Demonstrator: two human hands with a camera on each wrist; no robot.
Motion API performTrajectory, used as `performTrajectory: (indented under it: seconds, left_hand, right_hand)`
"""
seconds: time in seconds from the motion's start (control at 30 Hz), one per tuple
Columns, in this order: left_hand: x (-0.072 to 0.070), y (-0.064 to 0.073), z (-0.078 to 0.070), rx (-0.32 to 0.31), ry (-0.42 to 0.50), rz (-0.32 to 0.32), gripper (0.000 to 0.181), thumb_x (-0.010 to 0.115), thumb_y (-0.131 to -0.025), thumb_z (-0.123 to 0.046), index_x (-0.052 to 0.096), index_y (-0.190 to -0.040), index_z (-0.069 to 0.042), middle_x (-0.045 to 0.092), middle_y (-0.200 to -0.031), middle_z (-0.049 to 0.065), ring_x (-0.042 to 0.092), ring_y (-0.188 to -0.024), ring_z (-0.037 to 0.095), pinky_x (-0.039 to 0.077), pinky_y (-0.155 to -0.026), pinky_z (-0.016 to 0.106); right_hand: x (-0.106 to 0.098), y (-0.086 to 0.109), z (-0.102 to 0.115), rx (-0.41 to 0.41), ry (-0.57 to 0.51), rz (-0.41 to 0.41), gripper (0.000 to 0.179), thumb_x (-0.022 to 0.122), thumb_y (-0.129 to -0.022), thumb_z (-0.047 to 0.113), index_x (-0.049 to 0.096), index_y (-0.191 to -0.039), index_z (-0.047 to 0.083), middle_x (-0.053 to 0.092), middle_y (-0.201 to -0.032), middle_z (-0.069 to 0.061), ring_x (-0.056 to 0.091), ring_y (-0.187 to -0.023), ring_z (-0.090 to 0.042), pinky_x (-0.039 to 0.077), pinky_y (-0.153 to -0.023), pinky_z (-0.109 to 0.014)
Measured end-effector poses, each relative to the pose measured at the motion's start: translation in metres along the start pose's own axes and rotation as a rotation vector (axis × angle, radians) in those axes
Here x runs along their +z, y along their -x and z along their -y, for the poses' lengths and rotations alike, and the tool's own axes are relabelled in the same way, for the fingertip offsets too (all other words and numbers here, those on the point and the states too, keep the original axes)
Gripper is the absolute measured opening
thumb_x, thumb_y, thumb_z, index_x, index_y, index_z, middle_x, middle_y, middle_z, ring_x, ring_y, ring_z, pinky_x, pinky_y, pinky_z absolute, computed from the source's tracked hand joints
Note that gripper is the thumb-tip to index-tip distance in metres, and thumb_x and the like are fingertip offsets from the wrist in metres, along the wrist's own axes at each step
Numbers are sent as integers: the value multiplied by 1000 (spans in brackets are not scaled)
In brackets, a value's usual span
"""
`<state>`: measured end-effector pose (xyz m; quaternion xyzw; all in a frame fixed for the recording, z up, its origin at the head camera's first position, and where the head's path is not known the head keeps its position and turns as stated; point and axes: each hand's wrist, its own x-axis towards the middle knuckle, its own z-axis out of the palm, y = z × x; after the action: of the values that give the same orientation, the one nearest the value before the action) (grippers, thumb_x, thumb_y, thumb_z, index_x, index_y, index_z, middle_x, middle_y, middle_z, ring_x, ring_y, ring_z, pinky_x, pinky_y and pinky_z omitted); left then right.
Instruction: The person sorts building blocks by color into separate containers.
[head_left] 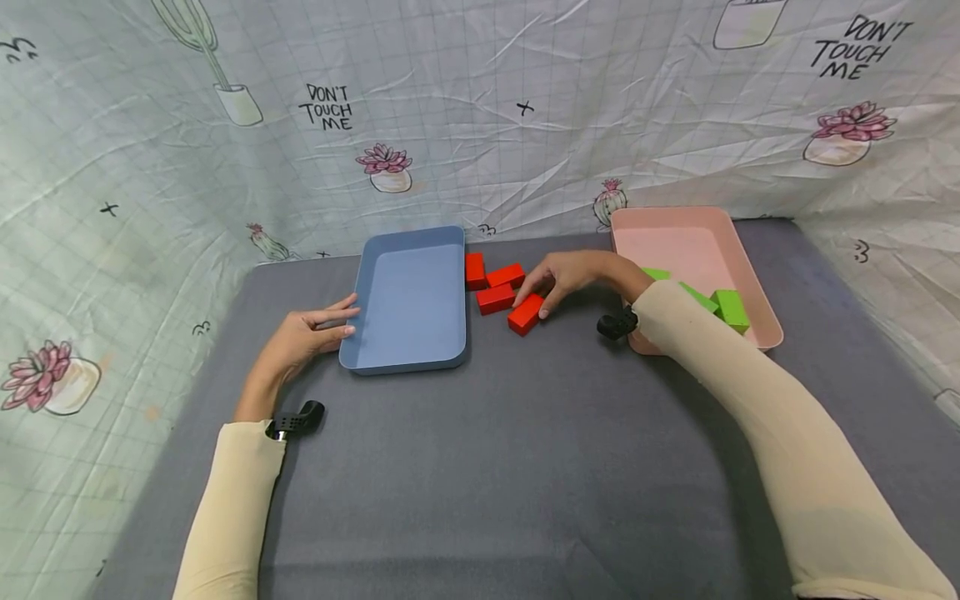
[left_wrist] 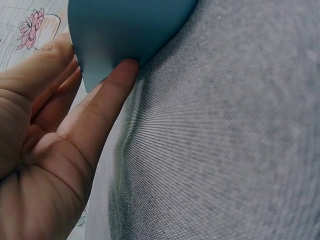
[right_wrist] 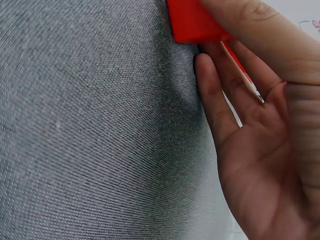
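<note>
In the head view, a shallow blue tray (head_left: 412, 300) stands left of centre on the grey cloth. My left hand (head_left: 311, 333) grips its left side. In the left wrist view one digit presses the tray's outer wall (left_wrist: 130, 30), while others reach over the rim. Right of the tray, my right hand (head_left: 566, 275) pinches a red block (head_left: 527, 315) between thumb and fingers. That block (right_wrist: 195, 22) is low over the cloth in the right wrist view. Three more red blocks lie between hand and tray: an upright-looking one (head_left: 475, 271), a rear one (head_left: 506, 276) and a front one (head_left: 496, 299).
At the right is a pink tray (head_left: 757, 292) with several green blocks (head_left: 730, 310) in it, partly hidden by my right forearm. A grey cloth (head_left: 480, 467) covers the table. Behind and beside it hangs a patterned white curtain (head_left: 480, 100).
</note>
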<state>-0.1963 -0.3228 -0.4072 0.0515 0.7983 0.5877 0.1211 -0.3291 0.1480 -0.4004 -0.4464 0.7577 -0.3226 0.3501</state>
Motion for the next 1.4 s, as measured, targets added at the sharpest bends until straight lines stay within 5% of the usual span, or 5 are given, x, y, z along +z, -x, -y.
performTrajectory:
  seconds: [0.83, 1.4]
  left_hand:
    - [0, 1, 1, 11, -6, 12, 52, 72, -94, -5, 55, -142, 6, 36, -162, 8, 31, -149, 33, 58, -88, 24]
    - [1, 1, -1, 3, 7, 6, 52, 71, -95, -4, 54, -142, 8, 35, -163, 9, 32, -149, 32, 58, -88, 24]
  right_hand:
    - [13, 24, 22, -48, 16, -84, 44, 87, -82, 18, 75, -124, 13, 76, -114, -4, 62, -86, -10, 53, -75, -22]
    - [21, 34, 32, -87, 10, -131, 44, 88, -82, 20, 76, -123, 12, 77, -110, -4, 60, -79, -11, 50, -68, -22]
